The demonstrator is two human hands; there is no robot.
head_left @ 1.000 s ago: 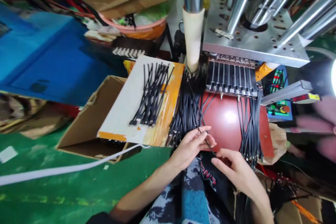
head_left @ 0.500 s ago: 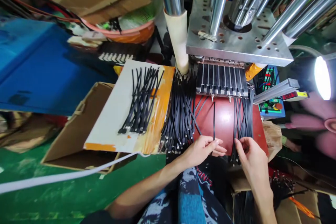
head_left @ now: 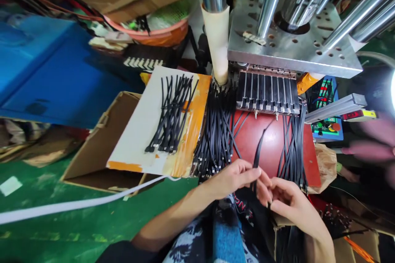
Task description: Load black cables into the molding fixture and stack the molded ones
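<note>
My left hand (head_left: pixel 242 177) is closed on a short flat black cable (head_left: pixel 259 148), whose free end points up over the red work surface (head_left: pixel 271 139). Close beside it, my right hand (head_left: pixel 288 199) is pinched, with a small dark end showing at its fingertips; the two hands' fingers meet. A loose pile of black cables (head_left: pixel 216 131) with metal-tipped ends lies left of the red surface. More black cables (head_left: pixel 294 148) lie along its right side. A tied bundle of them (head_left: pixel 174 115) rests on a white board (head_left: pixel 132 131).
Behind the red surface stands a press with a steel plate (head_left: pixel 293 55) and a slotted fixture (head_left: pixel 268 92). A control box (head_left: pixel 327 127) and a blurred pink fan (head_left: pixel 367 144) are at the right. An open cardboard box (head_left: pixel 92 152) is under the board.
My right hand has left the right-hand cables and come to my left fingers. The cable in my left hand now leans and looks wider. The view has shifted slightly.
</note>
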